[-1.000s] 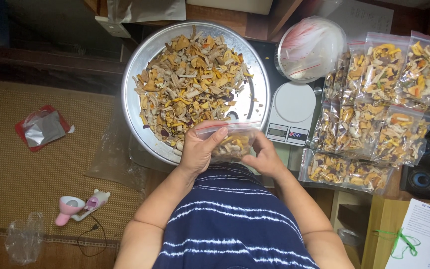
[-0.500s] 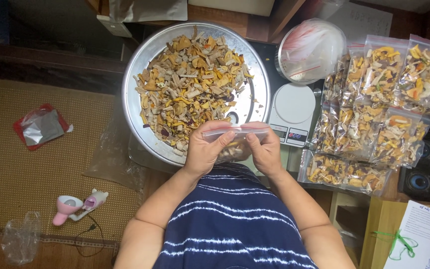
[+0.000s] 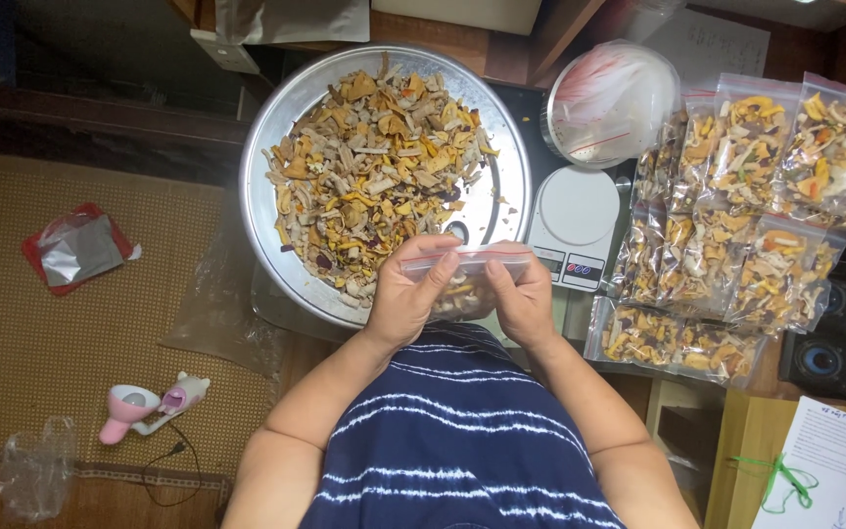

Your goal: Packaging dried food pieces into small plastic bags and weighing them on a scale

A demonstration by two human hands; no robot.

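Currently both hands pinch the top edge of a small clear zip-top plastic bag of dried mixed chips point(image 3: 462, 284), held just above the near rim of a large round metal basin point(image 3: 266, 176). Left hand point(image 3: 405, 294) grips the bag's left end, fingers point(image 3: 438, 279) curled over the seal strip; right hand point(image 3: 524, 299) grips the right end, fingers clenched on the same strip. Bag hangs below the fingers, partly filled with yellow, white and brown pieces. Basin holds a heap of loose dried chips point(image 3: 374, 176) of the same colours. Right of the basin sits a white digital kitchen scale point(image 3: 570, 220), with a clear round plastic bowl point(image 3: 609, 98) of empty bags behind it. Further right lies a pile of filled sealed clear bags point(image 3: 746, 225), overlapping one another. Left, on the woven mat point(image 3: 12, 343), lie a red pouch with foil packet point(image 3: 75, 250), a pink-and-white handheld device point(image 3: 149, 407) and a crumpled clear bag point(image 3: 36, 470).
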